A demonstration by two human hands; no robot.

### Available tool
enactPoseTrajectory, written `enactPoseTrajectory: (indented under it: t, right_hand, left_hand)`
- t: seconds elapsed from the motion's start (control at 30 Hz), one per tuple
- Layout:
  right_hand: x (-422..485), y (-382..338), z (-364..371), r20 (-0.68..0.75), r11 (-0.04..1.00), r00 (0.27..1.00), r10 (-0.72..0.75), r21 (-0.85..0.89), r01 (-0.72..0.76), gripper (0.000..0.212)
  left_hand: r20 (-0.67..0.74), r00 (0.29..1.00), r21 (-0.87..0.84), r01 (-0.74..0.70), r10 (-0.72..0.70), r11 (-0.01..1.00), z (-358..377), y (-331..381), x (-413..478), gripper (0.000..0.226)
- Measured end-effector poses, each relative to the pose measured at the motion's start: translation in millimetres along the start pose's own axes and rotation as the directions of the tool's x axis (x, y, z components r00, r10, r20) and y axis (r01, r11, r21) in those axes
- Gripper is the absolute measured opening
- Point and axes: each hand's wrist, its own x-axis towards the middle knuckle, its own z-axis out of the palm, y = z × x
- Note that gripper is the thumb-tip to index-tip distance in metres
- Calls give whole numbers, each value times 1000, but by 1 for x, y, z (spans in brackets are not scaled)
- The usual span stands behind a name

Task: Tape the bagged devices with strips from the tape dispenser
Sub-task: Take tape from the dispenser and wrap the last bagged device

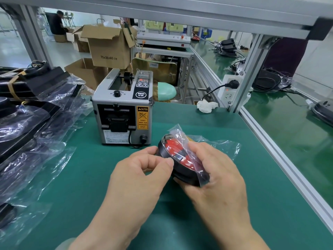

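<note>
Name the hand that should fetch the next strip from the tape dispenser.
Probably left. The left hand lies nearer the tape dispenser, only pinching the rim of the bagged device; the right hand wraps around it, holding its fold down.

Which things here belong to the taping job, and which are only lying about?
For the job:
tape dispenser
bagged device, held by the left hand and the right hand
pile of bagged devices at the left

Lying about:
crumpled white wad
cardboard boxes
green stool
</note>
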Motion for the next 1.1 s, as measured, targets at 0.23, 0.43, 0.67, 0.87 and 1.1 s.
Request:
enactPoseTrajectory:
  t: [0.23,0.43,0.67,0.87,1.1]
  right_hand:
    - [-1,1,1,7,1000,1000,20,6,-20,62]
    - [-2,1,1,-10,1000,1000,19,16,-19,60]
    - [1,2,-2,-28,999,1000,15,48,-14,60]
    - [2,2,-5,37,989,998,53,136,-58,67]
    - [4,3,-6,51,990,999,18,140,-25,69]
  left_hand:
    - [-76,997,68,-21,26,997,5,-2,1,13]
    - [-108,994,-16,16,-18,1000,6,-5,4,20]
    - [221,972,-244,135,-80,960,-2,-10,20,77]
    - [276,957,-392,197,-89,899,-1,-4,31,35]
    - [379,903,121,-265,202,957,-6,0,26,73]
